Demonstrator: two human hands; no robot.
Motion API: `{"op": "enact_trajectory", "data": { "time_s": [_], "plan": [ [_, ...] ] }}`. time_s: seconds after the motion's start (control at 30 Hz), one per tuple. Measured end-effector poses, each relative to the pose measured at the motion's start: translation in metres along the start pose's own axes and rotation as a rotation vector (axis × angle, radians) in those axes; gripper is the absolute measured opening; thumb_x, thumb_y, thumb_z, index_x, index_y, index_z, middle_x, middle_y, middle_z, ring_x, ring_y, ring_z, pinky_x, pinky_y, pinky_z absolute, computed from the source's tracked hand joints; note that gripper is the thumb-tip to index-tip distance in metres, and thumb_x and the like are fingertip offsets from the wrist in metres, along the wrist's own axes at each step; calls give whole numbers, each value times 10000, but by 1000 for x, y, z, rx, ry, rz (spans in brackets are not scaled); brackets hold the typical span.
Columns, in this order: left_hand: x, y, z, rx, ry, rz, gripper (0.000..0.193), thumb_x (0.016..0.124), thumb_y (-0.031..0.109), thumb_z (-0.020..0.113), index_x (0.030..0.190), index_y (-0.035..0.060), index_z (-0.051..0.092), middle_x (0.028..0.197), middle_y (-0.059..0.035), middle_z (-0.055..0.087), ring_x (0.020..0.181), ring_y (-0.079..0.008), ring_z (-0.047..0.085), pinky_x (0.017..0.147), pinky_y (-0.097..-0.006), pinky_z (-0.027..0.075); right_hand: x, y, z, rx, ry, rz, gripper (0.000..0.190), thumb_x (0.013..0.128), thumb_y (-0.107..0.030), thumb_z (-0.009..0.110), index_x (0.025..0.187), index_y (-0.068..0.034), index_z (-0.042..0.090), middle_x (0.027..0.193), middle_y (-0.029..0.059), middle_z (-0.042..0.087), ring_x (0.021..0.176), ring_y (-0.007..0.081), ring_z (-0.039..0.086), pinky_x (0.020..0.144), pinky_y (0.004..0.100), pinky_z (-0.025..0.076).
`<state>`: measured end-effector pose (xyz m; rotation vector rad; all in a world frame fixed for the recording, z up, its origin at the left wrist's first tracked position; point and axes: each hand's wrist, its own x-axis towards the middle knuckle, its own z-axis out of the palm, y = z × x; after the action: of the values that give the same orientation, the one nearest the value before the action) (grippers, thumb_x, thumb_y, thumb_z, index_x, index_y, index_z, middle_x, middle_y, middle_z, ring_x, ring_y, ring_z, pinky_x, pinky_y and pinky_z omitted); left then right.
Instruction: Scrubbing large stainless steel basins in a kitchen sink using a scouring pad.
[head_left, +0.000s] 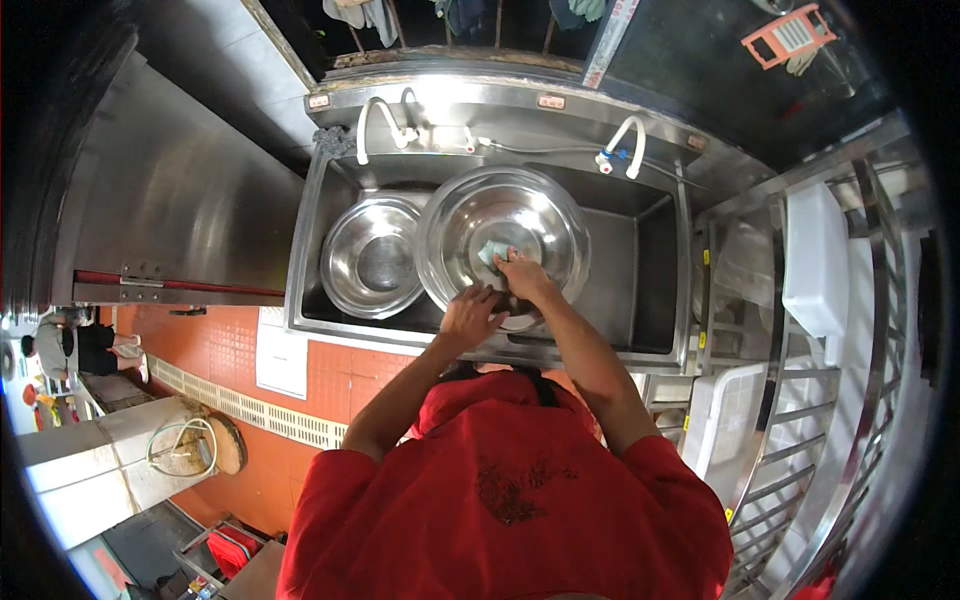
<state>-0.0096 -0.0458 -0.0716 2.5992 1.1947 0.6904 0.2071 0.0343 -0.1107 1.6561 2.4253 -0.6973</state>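
A large stainless steel bowl (555, 202) rests over the middle of a steel double sink (487, 349). Inside it, my right hand (523, 275) presses a pale green cloth (493, 252) against the bowl's bottom. At the bowl's near rim lies my left hand (472, 313), its fingers spread over the edge; whether it grips the rim I cannot tell. A smaller stainless steel bowl (341, 255) sits in the left basin, beside the large one.
White curved faucets stand behind the sink at left (362, 135) and right (639, 146). Steel wool (332, 140) lies on the back left corner. A metal rack (780, 300) with white plastic bins is on the right. Another person (82, 349) is far left.
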Motion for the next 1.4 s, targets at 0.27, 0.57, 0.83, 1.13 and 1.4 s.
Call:
{"op": "enact_trajectory", "data": {
  "time_s": [0.27,0.57,0.83,1.13,1.4],
  "plan": [
    [28,-11,16,-5,-561,-78,860,1066,832,585,945,39,895,1073,-201,853,1078,-375,832,962,-514,652,-29,12,16,-63,-77,32,686,1117,-122,624,1787,-113,478,1810,356,422,1594,515,556,1233,599,559],
    [48,-25,7,-92,-715,-52,906,1015,887,602,1060,36,907,1125,-233,849,1137,-393,829,1023,-544,643,18,10,10,-104,-82,46,672,1081,-109,633,1737,-33,509,1696,436,500,1455,559,647,1163,581,597],
    [55,-36,-11,-163,-633,-17,1013,999,837,659,1659,70,602,1080,-233,859,1026,-427,840,944,-549,667,77,8,-6,-53,-54,74,652,1036,-89,602,1685,-42,564,1618,504,537,1375,588,701,1138,591,601],
    [56,-47,-2,-164,-850,-94,1009,1016,913,579,1369,-6,801,1107,-283,848,1069,-451,837,982,-581,670,129,12,-24,59,-1,113,490,1109,-55,509,1588,-11,602,1491,352,718,1396,510,706,1145,604,588],
    [53,-40,6,-137,-618,-37,1004,1022,930,528,1059,-3,897,1089,-231,860,1041,-412,845,944,-548,670,128,17,-23,74,-123,157,630,1095,-67,522,1724,-89,506,1588,391,637,1443,528,678,1164,589,586]
  ]
}}
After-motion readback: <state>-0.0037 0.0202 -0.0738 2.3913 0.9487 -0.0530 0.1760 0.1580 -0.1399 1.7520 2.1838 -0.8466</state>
